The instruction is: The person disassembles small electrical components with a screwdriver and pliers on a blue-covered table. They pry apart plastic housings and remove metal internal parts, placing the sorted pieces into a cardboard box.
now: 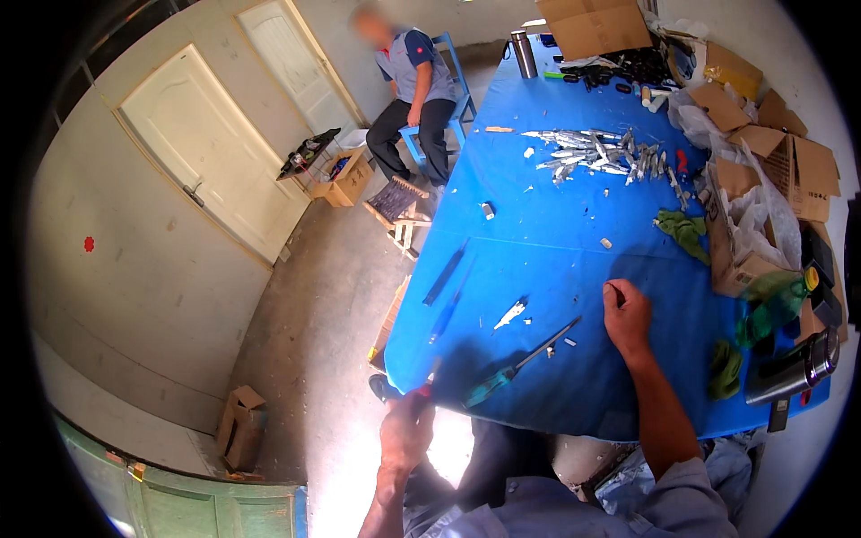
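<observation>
My left hand (405, 435) is at the near left edge of the blue-covered table (556, 260). Its fingers are closed around something small, with a bit of red and a pale tip showing; shadow and glare hide its kind. Over the tabletop, my right hand (628, 316) is closed with fingers curled in, and whatever they may hold is hidden. Between the hands lies a screwdriver (490, 387) with a clear teal handle, its shaft pointing far right. Beyond it rests a small white and silver piece (511, 313). Farther left are a blue-handled tool (442, 320) and a dark blue strip (445, 273).
A pile of silver metal parts (610, 154) covers the far middle. Along the right stand an open carton (740, 251) with plastic bags, green cloths (685, 235) and a steel flask (794, 369). Another person (417, 85) sits on a blue chair beyond the table's left edge.
</observation>
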The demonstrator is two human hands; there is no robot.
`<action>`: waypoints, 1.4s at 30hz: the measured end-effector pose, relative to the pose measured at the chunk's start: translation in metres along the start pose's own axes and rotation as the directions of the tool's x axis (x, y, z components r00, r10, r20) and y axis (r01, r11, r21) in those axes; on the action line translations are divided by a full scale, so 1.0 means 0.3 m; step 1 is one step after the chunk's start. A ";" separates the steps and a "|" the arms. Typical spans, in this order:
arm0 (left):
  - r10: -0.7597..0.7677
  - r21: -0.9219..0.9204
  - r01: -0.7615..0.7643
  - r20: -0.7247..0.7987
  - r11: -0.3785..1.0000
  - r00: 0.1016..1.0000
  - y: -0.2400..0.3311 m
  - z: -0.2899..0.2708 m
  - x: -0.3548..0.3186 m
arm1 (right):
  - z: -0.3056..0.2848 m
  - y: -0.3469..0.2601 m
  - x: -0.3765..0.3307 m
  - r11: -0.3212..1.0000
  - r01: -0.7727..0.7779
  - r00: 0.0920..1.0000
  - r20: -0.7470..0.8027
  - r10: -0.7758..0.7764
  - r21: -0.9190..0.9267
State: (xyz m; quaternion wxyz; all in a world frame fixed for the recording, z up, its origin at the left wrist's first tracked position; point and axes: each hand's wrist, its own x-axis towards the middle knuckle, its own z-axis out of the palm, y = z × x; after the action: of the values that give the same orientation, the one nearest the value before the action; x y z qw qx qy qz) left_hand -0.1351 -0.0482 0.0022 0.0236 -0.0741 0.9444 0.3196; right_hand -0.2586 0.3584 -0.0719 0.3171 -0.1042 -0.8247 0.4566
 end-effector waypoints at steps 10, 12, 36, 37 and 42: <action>0.225 0.263 -0.187 -0.125 0.947 0.966 0.105 0.031 0.075 | -0.007 -0.052 0.002 0.998 -0.018 0.999 0.042 0.021 -0.067; 0.253 0.279 -0.206 -0.146 0.938 0.956 0.119 0.034 0.095 | -0.006 -0.061 0.002 0.996 -0.018 0.999 0.034 0.021 -0.083; 0.275 0.207 -0.228 -0.236 0.951 0.932 -0.001 0.122 0.234 | 0.001 0.046 -0.026 0.983 0.039 0.996 0.086 -0.024 -0.177; 0.252 0.167 -0.218 -0.220 0.962 0.942 0.016 0.112 0.216 | -0.006 0.004 -0.009 0.982 0.003 0.994 0.109 0.019 -0.191; 0.257 0.211 -0.211 -0.221 0.955 0.941 0.045 0.102 0.232 | 0.002 -0.019 0.015 0.985 0.015 0.997 0.083 -0.001 -0.174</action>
State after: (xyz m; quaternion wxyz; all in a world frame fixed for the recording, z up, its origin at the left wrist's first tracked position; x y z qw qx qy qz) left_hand -0.2059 -0.0276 -0.0203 -0.1252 0.0024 0.9674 0.2199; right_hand -0.2618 0.3570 -0.0656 0.2742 -0.1092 -0.8744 0.3851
